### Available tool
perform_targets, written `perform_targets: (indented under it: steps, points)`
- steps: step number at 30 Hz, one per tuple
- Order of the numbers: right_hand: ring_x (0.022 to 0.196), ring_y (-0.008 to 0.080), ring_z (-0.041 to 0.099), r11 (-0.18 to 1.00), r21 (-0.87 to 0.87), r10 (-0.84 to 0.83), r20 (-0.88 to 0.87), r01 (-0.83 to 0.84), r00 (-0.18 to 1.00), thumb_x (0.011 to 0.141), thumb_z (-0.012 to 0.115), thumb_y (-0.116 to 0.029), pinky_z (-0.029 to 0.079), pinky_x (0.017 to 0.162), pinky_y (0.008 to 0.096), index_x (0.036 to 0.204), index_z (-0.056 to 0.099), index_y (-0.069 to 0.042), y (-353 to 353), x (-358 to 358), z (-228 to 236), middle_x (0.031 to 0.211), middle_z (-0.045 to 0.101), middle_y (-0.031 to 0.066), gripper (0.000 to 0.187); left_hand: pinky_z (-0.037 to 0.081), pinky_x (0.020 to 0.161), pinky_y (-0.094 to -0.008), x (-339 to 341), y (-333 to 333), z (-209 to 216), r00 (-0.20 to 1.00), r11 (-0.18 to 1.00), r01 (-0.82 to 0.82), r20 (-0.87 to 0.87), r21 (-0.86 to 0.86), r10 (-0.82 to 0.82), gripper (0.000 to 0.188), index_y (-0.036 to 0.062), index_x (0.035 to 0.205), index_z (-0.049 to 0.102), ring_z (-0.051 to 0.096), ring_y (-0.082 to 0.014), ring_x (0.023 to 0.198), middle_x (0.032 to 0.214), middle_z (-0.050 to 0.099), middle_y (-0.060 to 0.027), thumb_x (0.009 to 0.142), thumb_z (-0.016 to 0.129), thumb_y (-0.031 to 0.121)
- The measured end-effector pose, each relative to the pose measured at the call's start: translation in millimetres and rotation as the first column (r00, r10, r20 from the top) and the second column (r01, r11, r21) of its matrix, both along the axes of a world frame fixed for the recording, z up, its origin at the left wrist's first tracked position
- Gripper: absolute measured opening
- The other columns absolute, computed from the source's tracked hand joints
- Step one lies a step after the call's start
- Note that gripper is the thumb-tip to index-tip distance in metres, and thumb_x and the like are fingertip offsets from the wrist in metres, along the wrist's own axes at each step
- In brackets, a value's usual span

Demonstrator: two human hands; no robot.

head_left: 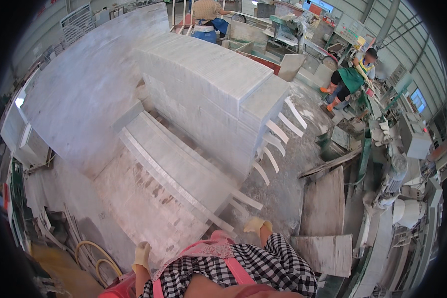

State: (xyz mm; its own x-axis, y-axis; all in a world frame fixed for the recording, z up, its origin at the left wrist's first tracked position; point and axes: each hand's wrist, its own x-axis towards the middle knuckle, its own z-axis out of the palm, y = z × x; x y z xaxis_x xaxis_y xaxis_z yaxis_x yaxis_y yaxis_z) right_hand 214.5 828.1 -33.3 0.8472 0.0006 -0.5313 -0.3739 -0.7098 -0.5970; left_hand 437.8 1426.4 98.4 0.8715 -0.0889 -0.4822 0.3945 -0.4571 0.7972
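My left hand, in a yellow glove, hangs by my side over the near edge of a low stack of pale marble slabs and holds nothing. My right hand, also in a yellow glove, is beside the near end of thin marble strips that edge a middle stack. Nothing shows in this hand, and its fingers are too small to read. A taller block of stacked slabs stands beyond. My checked shirt and pink apron fill the lower edge.
Cut slabs lie on the dusty floor at the right, beside grey machines. A person in green bends at the far right; another person stands at the back. A yellow hose lies coiled at lower left.
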Motion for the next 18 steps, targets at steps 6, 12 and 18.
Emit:
perform_targets:
  steps: [6, 12, 18]
  points:
    - [0.089, 0.0266, 0.073, 0.978, 0.080, -0.192, 0.015, 0.190, 0.981, 0.100, 0.054, -0.031, 0.057, 0.077, 0.0343, 0.100, 0.069, 0.005, 74, -41, 84, 0.096, 0.075, 0.0155, 0.039, 0.054, 0.066, -0.0355, -86, 114, -38, 0.962, 0.984, 0.089, -0.271, 0.152, -0.045, 0.038, -0.0052, 0.112, 0.067, 0.069, -0.0222, 0.075, 0.092, 0.071, -0.0136, 0.090, 0.066, 0.026]
    - [0.100, 0.0365, 0.069, 0.935, -0.302, 0.116, -0.229, -0.184, 0.966, 0.090, 0.062, -0.030, 0.055, 0.085, 0.0453, 0.103, 0.071, -0.003, 193, -165, 111, 0.103, 0.073, 0.0173, 0.031, 0.053, 0.063, -0.0363, -127, 185, -93, 0.891, 0.977, 0.173, -0.442, 0.123, -0.102, 0.037, -0.0025, 0.110, 0.067, 0.068, -0.0218, 0.074, 0.090, 0.070, -0.0127, 0.091, 0.065, 0.029]
    - [0.106, 0.0352, 0.065, 0.889, -0.280, 0.299, -0.243, -0.362, 0.923, 0.071, 0.078, -0.020, 0.053, 0.088, 0.0451, 0.106, 0.070, -0.015, 251, -314, 112, 0.110, 0.069, 0.0097, 0.037, 0.051, 0.061, -0.0372, -126, 177, -115, 0.737, 0.962, 0.253, -0.623, -0.106, -0.263, 0.036, 0.0002, 0.108, 0.067, 0.066, -0.0213, 0.072, 0.088, 0.069, -0.0118, 0.092, 0.065, 0.032]
